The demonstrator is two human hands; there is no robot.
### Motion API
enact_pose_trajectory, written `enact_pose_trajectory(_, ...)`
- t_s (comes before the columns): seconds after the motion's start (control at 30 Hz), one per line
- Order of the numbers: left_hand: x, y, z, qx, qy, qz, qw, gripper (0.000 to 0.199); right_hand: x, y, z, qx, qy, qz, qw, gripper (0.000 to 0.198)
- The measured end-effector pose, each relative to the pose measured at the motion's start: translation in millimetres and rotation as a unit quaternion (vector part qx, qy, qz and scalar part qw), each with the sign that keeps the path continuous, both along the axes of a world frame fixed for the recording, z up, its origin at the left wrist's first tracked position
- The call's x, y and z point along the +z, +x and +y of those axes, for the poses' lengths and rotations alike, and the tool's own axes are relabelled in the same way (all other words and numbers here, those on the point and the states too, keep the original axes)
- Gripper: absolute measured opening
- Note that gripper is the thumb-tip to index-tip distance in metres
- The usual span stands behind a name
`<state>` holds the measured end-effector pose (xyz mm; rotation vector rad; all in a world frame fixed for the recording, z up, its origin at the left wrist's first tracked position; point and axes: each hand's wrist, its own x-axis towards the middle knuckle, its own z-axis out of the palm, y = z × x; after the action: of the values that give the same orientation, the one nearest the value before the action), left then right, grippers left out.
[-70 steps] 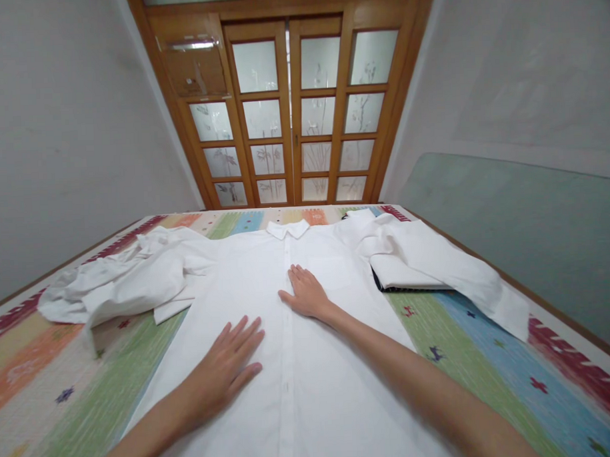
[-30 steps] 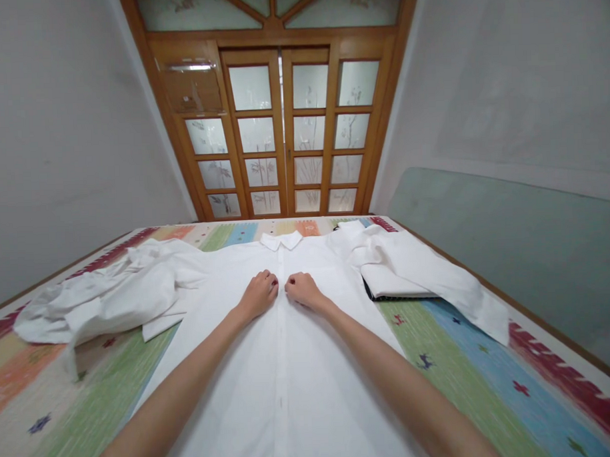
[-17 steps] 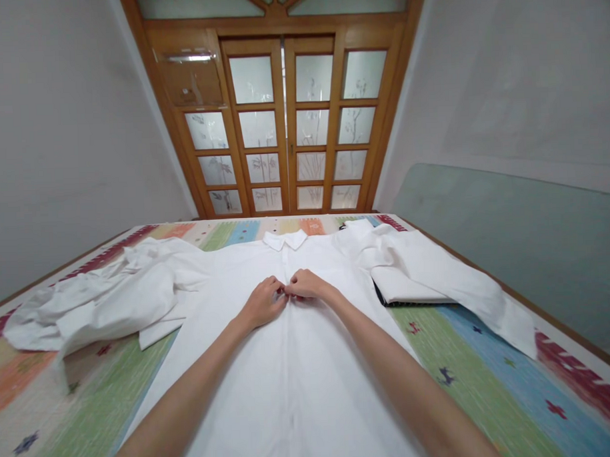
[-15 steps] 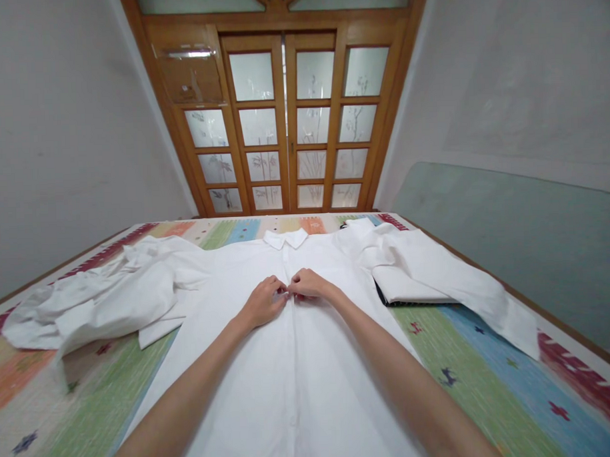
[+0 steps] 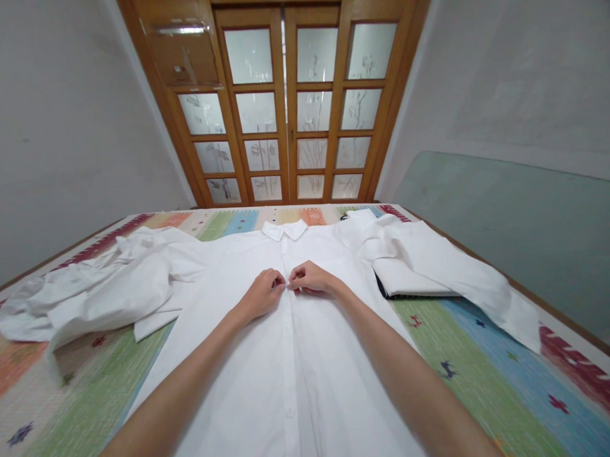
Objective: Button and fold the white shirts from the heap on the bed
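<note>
A white button-up shirt (image 5: 230, 384) lies front up with its collar (image 5: 285, 230) away from me and its sleeves spread to both sides. At the front placket, below the collar, my left hand (image 5: 264, 293) pinches the edge of the cloth. My right hand (image 5: 309, 279) is closed on the placket just beside it, and the fingertips of both nearly meet. Any button between the fingers is too small to make out. Lower down, a button (image 5: 290, 412) shows on the placket, where the front edges lie slightly apart.
Beneath the shirt is a striped, patterned cloth (image 5: 105, 389) on the table. White folded fabric with a dark edge (image 5: 411, 281) lies under the right sleeve; more crumpled white cloth (image 5: 111, 282) is at left. Wooden glazed doors (image 5: 285, 109) stand beyond, and a pale green panel (image 5: 510, 234) leans at right.
The view has tipped down slightly. Both hands stay pinched at the placket, and the shirt's right front edge now lies looser, with a fold showing below the hands.
</note>
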<state>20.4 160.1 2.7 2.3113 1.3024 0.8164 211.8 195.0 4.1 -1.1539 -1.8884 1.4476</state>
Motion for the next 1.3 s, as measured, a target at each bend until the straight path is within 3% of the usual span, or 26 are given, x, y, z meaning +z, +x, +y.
enact_pose_trajectory(0.4,4.8,0.5,-0.8,0.018,-0.063,-0.035,0.997,0.014,-1.2,-1.3,-0.3,-0.003,-0.010,0.021,1.000,0.004)
enact_pose_trajectory(0.67,4.8,4.4,-4.2,0.036,-0.044,-0.042,0.997,0.014,3.8,-1.2,-4.6,-0.003,-0.017,0.030,0.999,0.008)
enact_pose_trajectory(0.97,11.0,6.6,-7.0,0.093,-0.062,-0.071,0.991,0.012,-9.1,-4.8,2.3,-0.005,0.013,0.054,0.998,0.012)
enact_pose_trajectory(1.1,13.5,6.2,-6.4,0.098,-0.080,-0.058,0.990,0.023,-14.0,-5.6,4.9,-0.009,0.020,0.067,0.997,0.015)
enact_pose_trajectory(1.3,14.1,7.3,-5.8,0.112,-0.091,-0.058,0.988,0.019,-13.3,-4.3,3.4,-0.013,0.035,0.056,0.998,0.017)
